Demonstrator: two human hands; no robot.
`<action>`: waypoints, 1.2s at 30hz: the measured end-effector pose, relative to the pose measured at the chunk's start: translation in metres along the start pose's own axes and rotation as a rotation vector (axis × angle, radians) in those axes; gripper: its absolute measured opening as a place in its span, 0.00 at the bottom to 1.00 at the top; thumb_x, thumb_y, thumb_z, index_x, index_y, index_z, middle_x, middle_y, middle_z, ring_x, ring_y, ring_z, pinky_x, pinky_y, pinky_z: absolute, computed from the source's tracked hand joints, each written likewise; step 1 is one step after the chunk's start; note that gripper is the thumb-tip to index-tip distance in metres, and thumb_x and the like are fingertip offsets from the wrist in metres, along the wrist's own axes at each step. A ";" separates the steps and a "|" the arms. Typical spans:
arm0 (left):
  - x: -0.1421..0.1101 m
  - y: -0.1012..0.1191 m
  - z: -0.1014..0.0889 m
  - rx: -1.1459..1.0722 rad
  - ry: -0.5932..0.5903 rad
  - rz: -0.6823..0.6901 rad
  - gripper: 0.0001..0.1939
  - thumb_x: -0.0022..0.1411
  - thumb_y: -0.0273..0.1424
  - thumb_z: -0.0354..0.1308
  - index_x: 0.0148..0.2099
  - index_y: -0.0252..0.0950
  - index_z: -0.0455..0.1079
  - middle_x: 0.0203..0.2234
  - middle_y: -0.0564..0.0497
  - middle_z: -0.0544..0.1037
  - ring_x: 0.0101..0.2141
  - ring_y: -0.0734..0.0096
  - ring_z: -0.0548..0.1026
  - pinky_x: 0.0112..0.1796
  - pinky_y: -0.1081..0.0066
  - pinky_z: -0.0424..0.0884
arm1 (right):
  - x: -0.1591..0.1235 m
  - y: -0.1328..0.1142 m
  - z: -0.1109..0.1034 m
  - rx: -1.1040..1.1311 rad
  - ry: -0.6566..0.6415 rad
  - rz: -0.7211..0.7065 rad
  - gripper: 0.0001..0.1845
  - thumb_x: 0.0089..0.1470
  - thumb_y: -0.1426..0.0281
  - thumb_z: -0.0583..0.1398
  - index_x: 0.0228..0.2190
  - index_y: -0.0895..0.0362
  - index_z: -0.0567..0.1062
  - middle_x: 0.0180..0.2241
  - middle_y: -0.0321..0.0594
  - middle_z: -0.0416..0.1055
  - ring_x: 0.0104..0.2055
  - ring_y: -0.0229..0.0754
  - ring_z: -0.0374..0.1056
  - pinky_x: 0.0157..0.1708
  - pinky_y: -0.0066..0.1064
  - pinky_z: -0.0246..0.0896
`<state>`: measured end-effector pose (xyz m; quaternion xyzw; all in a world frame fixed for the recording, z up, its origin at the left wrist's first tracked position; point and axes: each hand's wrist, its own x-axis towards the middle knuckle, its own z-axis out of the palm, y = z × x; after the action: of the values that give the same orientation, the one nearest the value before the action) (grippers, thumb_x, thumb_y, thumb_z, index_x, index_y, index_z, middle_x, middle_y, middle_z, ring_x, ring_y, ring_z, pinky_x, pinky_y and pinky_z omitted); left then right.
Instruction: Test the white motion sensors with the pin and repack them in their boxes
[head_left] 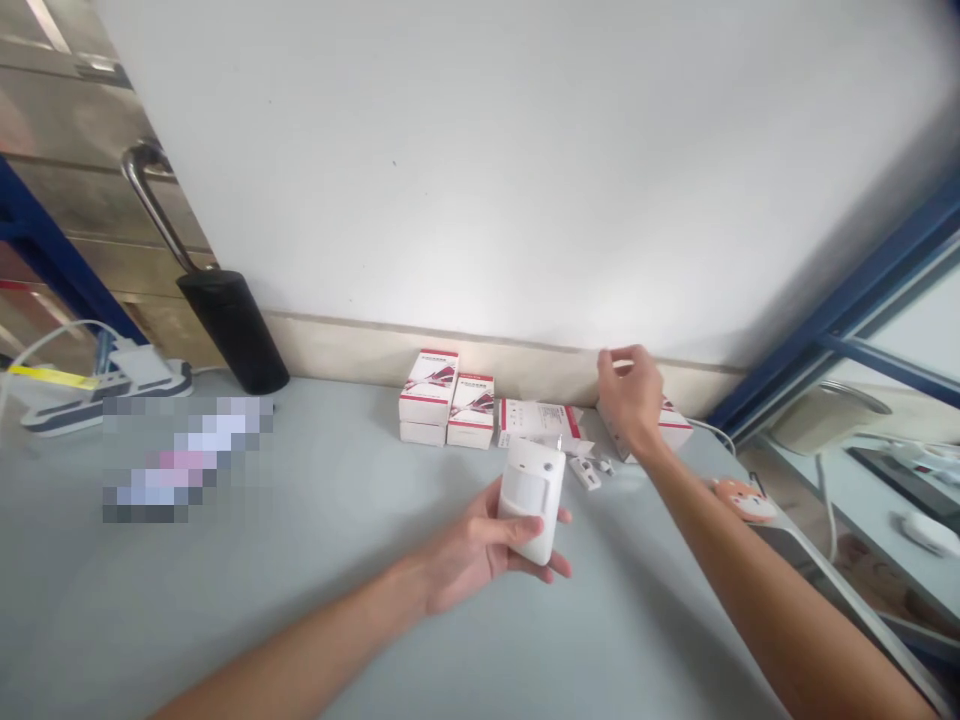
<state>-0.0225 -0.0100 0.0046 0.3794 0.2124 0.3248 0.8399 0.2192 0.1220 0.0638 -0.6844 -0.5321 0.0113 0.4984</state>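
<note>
From the head view, we see our left hand closed around a white plastic motion sensor, held above the pale grey tabletop. Our right hand is half-open, just over a white-and-red cardboard box. A similar box looks opened, with small white plastic parts nearby. The stacked white-and-red boxes look closed; their printing is too small to read.
</note>
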 end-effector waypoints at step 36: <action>0.000 0.006 0.005 0.045 0.016 -0.099 0.25 0.74 0.40 0.40 0.67 0.38 0.60 0.39 0.42 0.76 0.25 0.69 0.67 0.31 0.66 0.59 | -0.084 0.026 -0.055 0.646 -0.547 0.333 0.16 0.52 0.53 0.71 0.27 0.53 0.84 0.24 0.37 0.68 0.24 0.36 0.54 0.22 0.32 0.49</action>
<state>-0.0217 -0.0097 0.0122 0.3844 0.2447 0.2809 0.8446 0.2320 0.0248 0.0300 -0.5419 -0.4960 0.4371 0.5189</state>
